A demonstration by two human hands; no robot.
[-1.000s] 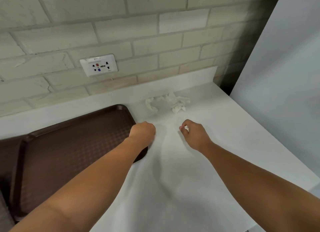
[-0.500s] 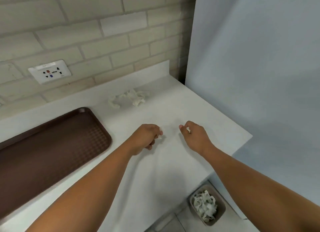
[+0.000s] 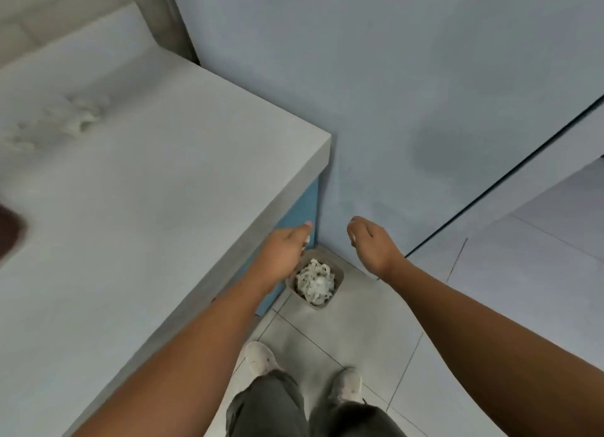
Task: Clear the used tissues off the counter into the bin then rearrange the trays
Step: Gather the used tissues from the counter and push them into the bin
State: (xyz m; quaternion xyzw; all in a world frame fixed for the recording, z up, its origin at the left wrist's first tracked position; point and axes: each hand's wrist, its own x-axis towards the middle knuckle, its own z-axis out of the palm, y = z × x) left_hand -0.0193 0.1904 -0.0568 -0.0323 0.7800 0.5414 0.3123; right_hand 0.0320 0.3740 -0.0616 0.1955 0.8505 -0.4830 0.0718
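Observation:
A small grey bin [image 3: 340,274] stands on the floor at the counter's corner, filled with crumpled white tissues [image 3: 315,281]. My left hand [image 3: 286,250] hovers just above and left of the bin, fingers curled round a small white tissue scrap [image 3: 307,239]. My right hand [image 3: 372,245] hangs above the bin's right side and pinches another small white scrap [image 3: 354,238]. More crumpled tissues [image 3: 68,119], blurred, lie on the white counter [image 3: 147,208] at the far left. A corner of the brown tray [image 3: 9,237] shows at the left edge.
A pale blue wall [image 3: 392,93] rises behind the bin and right of the counter. The counter's blue side panel [image 3: 307,208] stands beside the bin. My feet in white shoes [image 3: 261,358] stand on the grey tiled floor [image 3: 359,332].
The view swung right and down from the counter to the bin. Both hands moved off the counter edge and now hang over the bin, each still holding a tissue scrap.

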